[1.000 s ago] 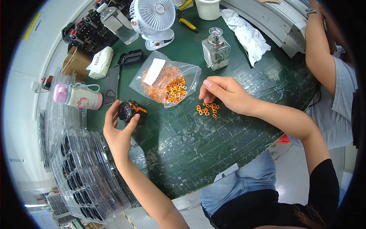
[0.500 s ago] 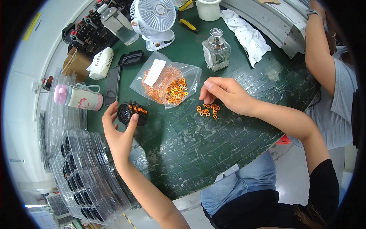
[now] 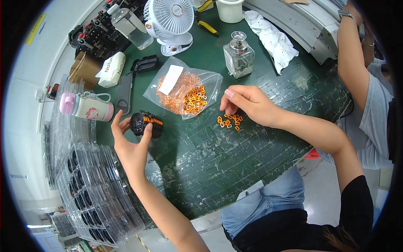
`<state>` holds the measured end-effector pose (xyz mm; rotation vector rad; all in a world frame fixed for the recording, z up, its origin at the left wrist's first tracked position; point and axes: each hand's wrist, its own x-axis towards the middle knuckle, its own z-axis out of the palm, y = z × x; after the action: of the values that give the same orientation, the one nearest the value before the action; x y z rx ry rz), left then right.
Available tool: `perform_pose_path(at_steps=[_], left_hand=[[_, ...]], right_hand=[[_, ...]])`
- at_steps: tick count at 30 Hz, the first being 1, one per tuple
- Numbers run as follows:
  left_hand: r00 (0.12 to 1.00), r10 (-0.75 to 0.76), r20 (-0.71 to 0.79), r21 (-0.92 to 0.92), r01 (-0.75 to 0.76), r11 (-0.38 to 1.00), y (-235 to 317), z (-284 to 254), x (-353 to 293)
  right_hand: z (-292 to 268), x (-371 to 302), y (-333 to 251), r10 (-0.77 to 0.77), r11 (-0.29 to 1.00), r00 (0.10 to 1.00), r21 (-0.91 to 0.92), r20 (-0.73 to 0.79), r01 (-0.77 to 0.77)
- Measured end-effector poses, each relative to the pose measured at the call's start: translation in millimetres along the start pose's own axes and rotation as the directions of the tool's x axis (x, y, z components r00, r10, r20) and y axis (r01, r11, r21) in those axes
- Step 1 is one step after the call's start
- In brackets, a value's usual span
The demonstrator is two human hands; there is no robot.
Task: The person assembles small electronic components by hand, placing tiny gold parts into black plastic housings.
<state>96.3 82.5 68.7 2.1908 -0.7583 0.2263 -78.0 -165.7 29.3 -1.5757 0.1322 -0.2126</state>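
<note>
My left hand (image 3: 133, 153) cups a black cylinder (image 3: 147, 124) with rows of orange pieces set round its side. The thumb presses its near side and other fingertips meet its left side, while the index finger stands off it. To the right, my right hand (image 3: 251, 105) hovers with fingers curled and thumb closed against them. Whatever may be in that pinch is hidden. Just below its fingertips lie small loose orange rectangular rings (image 3: 229, 121) on the green tabletop. Between the hands, farther back, rests a clear plastic bag (image 3: 189, 90) of the same rings with a white label.
A glass pump bottle (image 3: 238, 58), a white fan (image 3: 171, 21) and a white cloth (image 3: 275, 40) stand or lie at the back. Left are a pink-lidded bottle (image 3: 90, 106) and stacked clear trays (image 3: 98, 195) with black parts. Another person's arm (image 3: 352, 63) is at the right.
My left index finger has lifted off the cylinder and moved left. The cylinder has shifted very slightly. My right hand has stayed nearly still.
</note>
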Motion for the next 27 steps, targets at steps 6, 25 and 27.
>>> perform_pose_path(at_steps=[6, 25, 27], left_hand=[[0.998, -0.017, -0.055, -0.054, 0.015, 0.998, 2.7, -2.7, 1.8], [0.518, 0.206, 0.83, -0.549, 0.824, 0.14, 46.3, 61.1, -34.9], [0.49, 0.195, 0.85, -0.504, 0.863, 0.032, 41.7, 64.5, -38.0]], right_hand=[[1.2, -1.2, -2.1, -0.03, 1.0, 1.0, 0.0, -0.009, 0.03], [6.4, -11.3, -15.3, -0.613, 0.7, 0.781, -0.378, 0.117, 0.606], [7.2, -10.5, -13.6, -0.629, 0.694, 0.771, -0.372, 0.104, 0.616]])
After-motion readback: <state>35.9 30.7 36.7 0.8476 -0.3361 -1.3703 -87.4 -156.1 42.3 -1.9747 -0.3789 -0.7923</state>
